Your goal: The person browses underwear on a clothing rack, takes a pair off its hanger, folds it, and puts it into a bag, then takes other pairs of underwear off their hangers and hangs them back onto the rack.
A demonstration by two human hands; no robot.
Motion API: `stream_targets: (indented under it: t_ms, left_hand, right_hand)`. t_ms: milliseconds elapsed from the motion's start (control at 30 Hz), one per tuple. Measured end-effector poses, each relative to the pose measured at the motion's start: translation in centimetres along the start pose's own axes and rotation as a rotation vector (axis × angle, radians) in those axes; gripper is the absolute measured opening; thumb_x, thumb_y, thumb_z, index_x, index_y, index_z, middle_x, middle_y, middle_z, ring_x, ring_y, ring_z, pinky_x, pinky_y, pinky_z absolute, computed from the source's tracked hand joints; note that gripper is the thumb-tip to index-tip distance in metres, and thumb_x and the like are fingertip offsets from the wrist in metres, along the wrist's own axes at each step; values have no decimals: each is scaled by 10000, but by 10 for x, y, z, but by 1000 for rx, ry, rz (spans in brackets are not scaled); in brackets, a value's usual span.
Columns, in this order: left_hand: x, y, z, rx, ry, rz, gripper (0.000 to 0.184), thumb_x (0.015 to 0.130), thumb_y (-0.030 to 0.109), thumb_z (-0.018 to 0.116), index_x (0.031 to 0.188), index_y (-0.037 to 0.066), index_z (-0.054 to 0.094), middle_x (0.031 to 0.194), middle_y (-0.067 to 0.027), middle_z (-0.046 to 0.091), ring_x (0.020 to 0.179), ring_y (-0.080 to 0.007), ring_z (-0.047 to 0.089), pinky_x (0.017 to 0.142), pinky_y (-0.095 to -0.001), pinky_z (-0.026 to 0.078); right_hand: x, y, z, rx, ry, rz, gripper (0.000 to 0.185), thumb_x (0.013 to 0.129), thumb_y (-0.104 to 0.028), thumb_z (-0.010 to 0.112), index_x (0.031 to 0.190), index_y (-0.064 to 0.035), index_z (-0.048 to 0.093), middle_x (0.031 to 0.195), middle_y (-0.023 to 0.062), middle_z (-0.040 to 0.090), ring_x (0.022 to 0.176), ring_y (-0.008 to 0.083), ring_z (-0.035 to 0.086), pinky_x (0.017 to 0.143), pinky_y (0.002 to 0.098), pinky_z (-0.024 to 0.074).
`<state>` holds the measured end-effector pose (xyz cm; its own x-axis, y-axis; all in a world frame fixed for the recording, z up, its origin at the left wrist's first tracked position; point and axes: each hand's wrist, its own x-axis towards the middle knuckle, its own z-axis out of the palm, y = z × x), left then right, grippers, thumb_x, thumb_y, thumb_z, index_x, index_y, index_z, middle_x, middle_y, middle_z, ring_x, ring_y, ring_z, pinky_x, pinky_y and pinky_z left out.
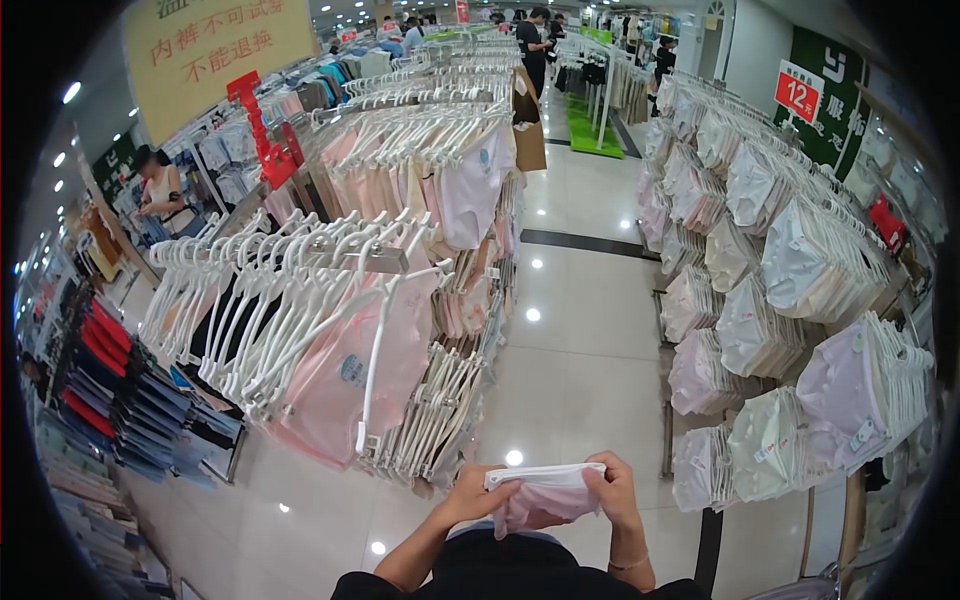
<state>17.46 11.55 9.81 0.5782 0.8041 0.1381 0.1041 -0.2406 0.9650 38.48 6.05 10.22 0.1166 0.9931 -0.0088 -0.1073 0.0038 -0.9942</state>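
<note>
A pair of pale pink underpants (pixel 550 508) with a white band along the top is stretched between my two hands, low in front of my body. My left hand (pixel 472 496) pinches its left end, thumb on the near side. At the right end, my right hand (pixel 614 494) grips the band between thumb and fingers. Left of my hands, pink underpants (pixel 345 375) with a blue round label hang on the near rack. A white hanger (pixel 378 350) with nothing on it hangs at the end of that rack's metal bar (pixel 385 261).
More underpants (pixel 850 385) hang in several tiers along the right side. A tiled aisle (pixel 575 300) runs between the racks. A red clamp (pixel 262 135) holds a yellow sign (pixel 215 55). Farther off stand several people, one in black (pixel 533 50) near a brown panel (pixel 528 125).
</note>
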Motion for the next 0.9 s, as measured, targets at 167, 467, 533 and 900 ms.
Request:
stream_targets:
  t_ms: [167,467,533,900]
  left_hand:
    - [-2,8,-13,-92,-31,-11,146,749,116,479,771,-21,523,561,-21,466,524,-65,414,468,-212,349]
    - [4,-10,-10,-255,191,-46,221,795,177,423,794,-18,525,611,-14,504,574,-57,434,499,-215,364]
    - [4,-6,-11,-329,165,-132,251,793,213,431,817,-13,536,651,-5,518,596,-59,447,510,-211,373]
    - [8,-1,-6,-392,162,-142,288,812,245,407,828,-15,530,663,3,519,591,-43,445,496,-184,364]
  right_hand:
    - [9,-12,14,-207,-220,142,147,678,-131,570,734,-6,517,651,8,506,599,58,450,518,185,360]
    - [16,-30,22,-113,84,23,102,665,-93,571,692,0,541,592,-2,504,537,49,438,479,182,357]
    - [16,-31,21,-84,46,56,124,667,-98,570,727,4,534,624,5,509,570,53,447,505,184,365]
    - [17,-17,21,156,169,-12,186,679,-85,566,830,1,497,745,29,513,661,70,467,591,192,383]
